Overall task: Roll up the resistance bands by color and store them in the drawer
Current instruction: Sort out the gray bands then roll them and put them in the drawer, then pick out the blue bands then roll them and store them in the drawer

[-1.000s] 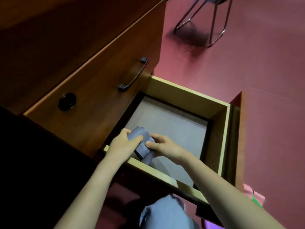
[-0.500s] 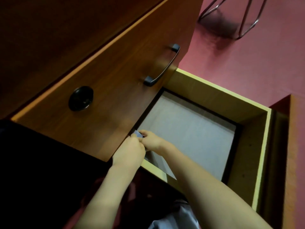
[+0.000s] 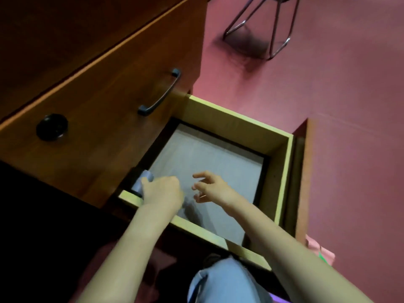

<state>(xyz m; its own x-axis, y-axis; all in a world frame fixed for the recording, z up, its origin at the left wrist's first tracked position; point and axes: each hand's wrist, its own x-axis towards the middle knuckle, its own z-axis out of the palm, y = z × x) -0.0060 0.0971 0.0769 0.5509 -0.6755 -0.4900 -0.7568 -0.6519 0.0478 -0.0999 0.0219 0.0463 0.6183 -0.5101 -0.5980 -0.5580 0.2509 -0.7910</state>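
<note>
A rolled grey-blue resistance band (image 3: 142, 182) lies in the near left corner of the open wooden drawer (image 3: 282, 171), half under the cabinet front. My left hand (image 3: 162, 191) is against the roll's right side, its back toward me and its fingers hidden and blurred. I cannot tell whether it still grips the roll. Just to the right, my right hand (image 3: 211, 188) hovers over the drawer's grey floor with fingers spread, holding nothing.
Above the open drawer, a closed drawer front carries a dark handle (image 3: 160, 94) and a round black lock (image 3: 51, 127). Pink and green bands (image 3: 321, 251) lie on the red floor beside the drawer. Chair legs (image 3: 275, 25) stand farther off. My knee (image 3: 220, 281) is below.
Both hands carried the roll into the drawer's near left corner. My right hand has since let go and drawn back to the right; my left hand stays by the roll.
</note>
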